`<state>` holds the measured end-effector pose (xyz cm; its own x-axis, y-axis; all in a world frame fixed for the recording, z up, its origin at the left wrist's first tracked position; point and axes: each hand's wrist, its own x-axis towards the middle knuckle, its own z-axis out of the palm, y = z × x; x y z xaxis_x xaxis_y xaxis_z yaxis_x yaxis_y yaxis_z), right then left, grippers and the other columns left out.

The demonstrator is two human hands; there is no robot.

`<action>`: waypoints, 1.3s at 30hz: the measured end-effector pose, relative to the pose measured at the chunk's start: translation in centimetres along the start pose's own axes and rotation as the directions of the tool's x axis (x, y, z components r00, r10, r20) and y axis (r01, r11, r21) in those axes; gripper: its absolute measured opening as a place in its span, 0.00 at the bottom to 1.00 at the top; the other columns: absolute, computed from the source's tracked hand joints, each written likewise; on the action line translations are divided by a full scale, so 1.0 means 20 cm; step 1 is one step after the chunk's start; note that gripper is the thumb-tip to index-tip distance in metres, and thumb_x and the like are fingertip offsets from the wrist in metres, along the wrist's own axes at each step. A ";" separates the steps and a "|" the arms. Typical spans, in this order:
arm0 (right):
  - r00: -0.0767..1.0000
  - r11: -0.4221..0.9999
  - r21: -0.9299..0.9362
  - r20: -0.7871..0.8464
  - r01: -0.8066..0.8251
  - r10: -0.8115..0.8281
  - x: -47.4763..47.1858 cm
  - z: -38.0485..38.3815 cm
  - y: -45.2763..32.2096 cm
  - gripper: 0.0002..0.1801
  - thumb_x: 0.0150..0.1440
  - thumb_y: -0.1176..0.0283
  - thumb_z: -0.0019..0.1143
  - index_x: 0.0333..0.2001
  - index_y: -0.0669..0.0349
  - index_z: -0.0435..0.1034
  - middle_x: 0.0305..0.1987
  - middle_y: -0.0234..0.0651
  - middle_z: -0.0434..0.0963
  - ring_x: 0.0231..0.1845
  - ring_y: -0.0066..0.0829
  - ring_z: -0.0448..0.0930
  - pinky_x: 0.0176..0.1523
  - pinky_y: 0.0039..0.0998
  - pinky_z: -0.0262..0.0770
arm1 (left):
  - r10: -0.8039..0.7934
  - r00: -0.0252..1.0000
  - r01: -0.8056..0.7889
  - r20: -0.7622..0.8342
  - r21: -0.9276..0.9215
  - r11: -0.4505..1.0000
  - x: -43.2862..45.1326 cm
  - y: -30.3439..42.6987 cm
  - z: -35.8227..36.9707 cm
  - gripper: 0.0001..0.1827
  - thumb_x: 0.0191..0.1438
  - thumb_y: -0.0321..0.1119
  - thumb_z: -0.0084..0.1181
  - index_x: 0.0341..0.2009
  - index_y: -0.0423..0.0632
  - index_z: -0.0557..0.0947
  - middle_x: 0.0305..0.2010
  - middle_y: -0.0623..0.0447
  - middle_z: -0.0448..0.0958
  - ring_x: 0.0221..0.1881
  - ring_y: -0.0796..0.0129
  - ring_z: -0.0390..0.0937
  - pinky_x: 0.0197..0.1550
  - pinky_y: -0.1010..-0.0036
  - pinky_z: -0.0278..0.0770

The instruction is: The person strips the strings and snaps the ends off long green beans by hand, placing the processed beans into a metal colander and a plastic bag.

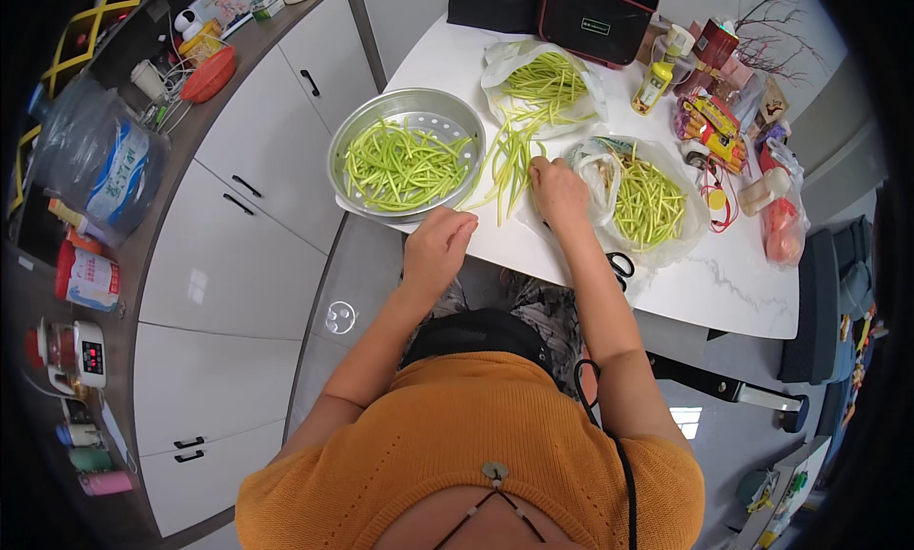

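Note:
My left hand (437, 248) is curled just below the rim of a round perforated metal steamer pan (337, 166); whether anything sits in its fingers is hidden. Cut green vegetable stems (403, 166) are heaped in the pan. My right hand (560, 193) has its fingertips closed on a green stem, a short end of which shows beyond them. Longer loose stems (508, 168) lie between the hands and run into an open plastic bag (596, 107). Right of my right hand, another plastic bag (689, 246) holds yellowish-green stem pieces (648, 200).
Black-handled scissors (620, 266) lie at the near edge of the white table (742, 293). A black appliance (596, 21), a yellow bottle (653, 86) and packaged food (714, 132) stand farther back. To the left runs a white cabinet (235, 257) with a large water bottle (107, 164) on top.

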<state>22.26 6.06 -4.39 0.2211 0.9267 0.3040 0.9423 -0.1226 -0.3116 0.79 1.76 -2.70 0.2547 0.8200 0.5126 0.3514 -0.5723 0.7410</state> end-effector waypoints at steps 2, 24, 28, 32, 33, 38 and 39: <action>1.000 1.000 -0.004 0.018 0.008 -0.008 0.01 0.04 0.02 0.11 0.53 0.65 0.50 0.33 0.61 0.72 0.34 0.46 0.74 0.33 0.46 0.77 0.37 0.42 0.73 | -0.016 1.000 0.016 0.003 -0.002 1.000 0.00 0.00 0.01 0.05 0.50 0.29 0.54 0.31 0.44 0.80 0.28 0.50 0.74 0.27 0.61 0.73 0.30 0.73 0.70; 0.916 0.308 0.918 0.326 -0.249 -0.232 -0.52 -0.43 -0.11 0.22 0.49 0.80 0.58 0.50 0.61 0.67 0.28 0.22 0.72 0.22 0.05 0.65 0.25 0.11 0.60 | 0.221 0.974 -0.225 0.043 0.132 0.965 -0.03 0.11 -0.02 0.11 0.48 0.25 0.56 0.39 0.46 0.80 0.36 0.49 0.76 0.30 0.59 0.75 0.31 0.72 0.72; 0.894 0.212 0.914 0.391 -0.347 -0.221 -0.53 -0.43 -0.11 0.19 0.52 0.78 0.56 0.49 0.64 0.67 0.30 0.25 0.74 0.23 0.07 0.67 0.26 0.12 0.63 | 0.236 0.972 -0.233 -0.010 0.130 0.964 -0.03 0.09 0.00 0.07 0.47 0.27 0.56 0.34 0.48 0.79 0.29 0.52 0.75 0.29 0.59 0.75 0.30 0.70 0.72; 0.829 0.281 0.850 0.510 -0.445 -0.230 -0.51 -0.38 -0.08 0.13 0.54 0.76 0.54 0.44 0.65 0.68 0.32 0.28 0.76 0.28 0.11 0.72 0.31 0.13 0.66 | 0.211 0.977 -0.207 -0.039 0.099 0.973 -0.02 0.10 -0.01 0.07 0.48 0.24 0.55 0.34 0.44 0.80 0.30 0.49 0.76 0.29 0.60 0.75 0.29 0.73 0.71; 0.812 0.312 0.833 0.534 -0.457 -0.237 -0.51 -0.37 -0.07 0.12 0.54 0.75 0.54 0.43 0.66 0.69 0.33 0.29 0.76 0.29 0.12 0.73 0.33 0.13 0.67 | 0.209 0.977 -0.205 -0.031 0.100 0.974 -0.02 0.10 -0.01 0.07 0.48 0.24 0.54 0.34 0.44 0.80 0.29 0.49 0.75 0.28 0.61 0.75 0.29 0.73 0.71; 0.814 0.111 0.871 0.488 -0.479 -0.315 -0.53 -0.41 -0.10 0.11 0.52 0.77 0.56 0.41 0.65 0.69 0.33 0.29 0.76 0.33 0.13 0.75 0.38 0.13 0.69 | 0.180 0.984 -0.180 0.003 0.082 0.980 -0.03 0.09 -0.01 0.07 0.49 0.24 0.53 0.35 0.43 0.80 0.28 0.49 0.75 0.28 0.61 0.74 0.29 0.73 0.71; 0.818 0.099 0.876 0.478 -0.472 -0.321 -0.52 -0.41 -0.10 0.11 0.52 0.78 0.56 0.41 0.65 0.69 0.33 0.29 0.76 0.34 0.13 0.75 0.38 0.13 0.70 | 0.172 0.985 -0.172 0.012 0.073 0.982 -0.03 0.10 -0.01 0.07 0.50 0.24 0.53 0.35 0.43 0.80 0.28 0.49 0.75 0.28 0.61 0.74 0.29 0.73 0.70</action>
<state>20.20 -6.34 0.43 -0.2418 0.9669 -0.0813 -0.2312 -0.1388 -0.9630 1.18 0.11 -1.45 0.3218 0.7095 0.6269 0.3672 -0.7038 0.6081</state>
